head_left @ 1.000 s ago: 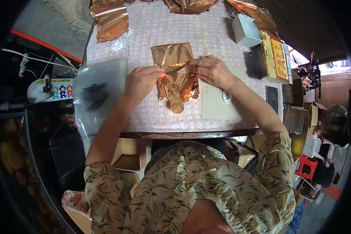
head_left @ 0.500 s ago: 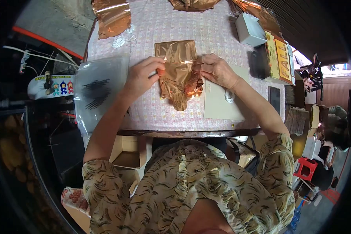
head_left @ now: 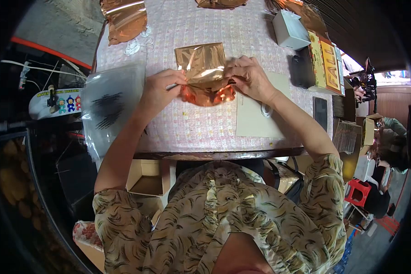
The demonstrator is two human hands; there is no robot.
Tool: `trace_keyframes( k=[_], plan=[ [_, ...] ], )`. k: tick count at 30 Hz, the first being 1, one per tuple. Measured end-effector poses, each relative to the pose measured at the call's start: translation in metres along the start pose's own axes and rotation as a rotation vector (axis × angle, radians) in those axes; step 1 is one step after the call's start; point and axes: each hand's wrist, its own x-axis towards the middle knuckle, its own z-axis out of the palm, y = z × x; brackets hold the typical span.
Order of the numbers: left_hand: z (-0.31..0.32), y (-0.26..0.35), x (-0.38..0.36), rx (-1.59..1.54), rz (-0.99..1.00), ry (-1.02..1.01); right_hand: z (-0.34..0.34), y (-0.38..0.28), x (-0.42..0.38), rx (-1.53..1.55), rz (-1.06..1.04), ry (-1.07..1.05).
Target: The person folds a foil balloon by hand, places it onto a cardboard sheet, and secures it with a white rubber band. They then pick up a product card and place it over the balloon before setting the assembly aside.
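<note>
A flat, copper-coloured foil balloon [head_left: 201, 61] lies at the middle of the table, with a smooth folded panel on the far side. Its near part is crumpled and curls under in a shiny orange-tinted roll. At the left edge, my left hand [head_left: 162, 86] pinches the foil between thumb and fingers. My right hand [head_left: 251, 80] grips the opposite edge, fingers bent and closed on it. A beige card sheet [head_left: 255, 121] lies beneath and beside my right hand, with a small coil of white string [head_left: 266, 109] on it.
Clear plastic bags [head_left: 109, 100] lie at the left of the table. More copper foil [head_left: 125, 23] and white ribbon [head_left: 134, 45] are at the far left. On the right stand a white box [head_left: 290, 32] and a yellow "FALL" box [head_left: 326, 64], near a dark phone [head_left: 320, 109].
The near part of the foil balloon, with its small tab, was hanging toward me and is now folded up and under. Both hands keep their hold on its sides.
</note>
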Motion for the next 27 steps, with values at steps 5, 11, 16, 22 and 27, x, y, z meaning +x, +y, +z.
trace_keyframes(
  k=[5,11,16,22,27],
  plan=[
    [0.002,0.011,0.003,0.008,-0.045,0.057,0.012,0.009,-0.001,0.186,0.252,-0.015],
    [0.004,0.008,0.001,0.078,-0.124,0.097,0.009,-0.008,0.006,0.209,0.506,-0.030],
    [0.007,0.012,0.001,0.049,-0.109,0.132,0.015,-0.010,0.003,0.084,0.469,-0.002],
    [0.013,0.012,-0.001,0.028,-0.145,0.189,0.016,-0.015,0.005,0.074,0.511,0.016],
    [0.018,0.007,0.001,0.138,-0.220,0.211,0.014,-0.022,0.008,0.024,0.543,-0.005]
  ],
)
